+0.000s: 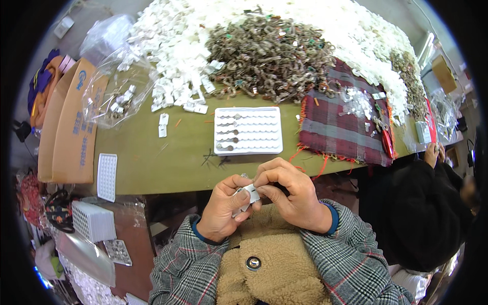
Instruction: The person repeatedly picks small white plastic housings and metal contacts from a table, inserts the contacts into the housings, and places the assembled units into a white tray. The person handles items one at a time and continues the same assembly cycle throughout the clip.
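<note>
My left hand (221,207) is closed round a small white plastic piece (249,194), held above my lap just off the table's front edge. My right hand (291,192) pinches at the right edge of that piece; what lies between its fingertips is hidden. A bit of something clear shows above my left fingertips. Beyond my hands, a white tray (259,131) with scalloped rows lies on the green table (178,175). Several small dark round-ended pieces (227,148) sit in the left part of its rows.
Tangled grey-brown parts (269,56) and white plastic pieces (178,56) are heaped behind the tray. To the right lies a plaid cloth (335,132) bearing clear bits and a red-handled tool (387,142). A cardboard box (66,127) stands left; a person in black (417,213) works at right.
</note>
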Tool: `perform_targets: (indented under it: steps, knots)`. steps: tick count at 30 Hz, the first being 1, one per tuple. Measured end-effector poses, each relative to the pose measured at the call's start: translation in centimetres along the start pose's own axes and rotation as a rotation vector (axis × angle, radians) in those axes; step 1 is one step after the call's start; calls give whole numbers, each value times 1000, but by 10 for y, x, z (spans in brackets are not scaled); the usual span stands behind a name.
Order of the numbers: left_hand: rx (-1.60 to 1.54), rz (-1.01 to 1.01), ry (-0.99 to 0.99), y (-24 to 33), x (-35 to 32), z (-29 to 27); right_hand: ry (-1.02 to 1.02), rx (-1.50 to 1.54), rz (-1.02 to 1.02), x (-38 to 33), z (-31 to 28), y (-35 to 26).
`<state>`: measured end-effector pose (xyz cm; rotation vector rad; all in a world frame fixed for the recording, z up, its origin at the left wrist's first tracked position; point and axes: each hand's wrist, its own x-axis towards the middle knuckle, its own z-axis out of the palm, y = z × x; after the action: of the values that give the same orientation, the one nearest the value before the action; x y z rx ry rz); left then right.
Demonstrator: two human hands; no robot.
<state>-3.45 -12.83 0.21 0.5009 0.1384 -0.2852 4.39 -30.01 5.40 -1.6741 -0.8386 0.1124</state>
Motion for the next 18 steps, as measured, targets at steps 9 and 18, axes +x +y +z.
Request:
perform_targets:
  steps: [9, 18]
  knots:
    - [4, -2, 24, 1, -11, -3, -47, -105, -56, -5, 8, -7]
    - [16, -11, 34, -2, -9, 3, -65, -38, -32, -6, 0, -5]
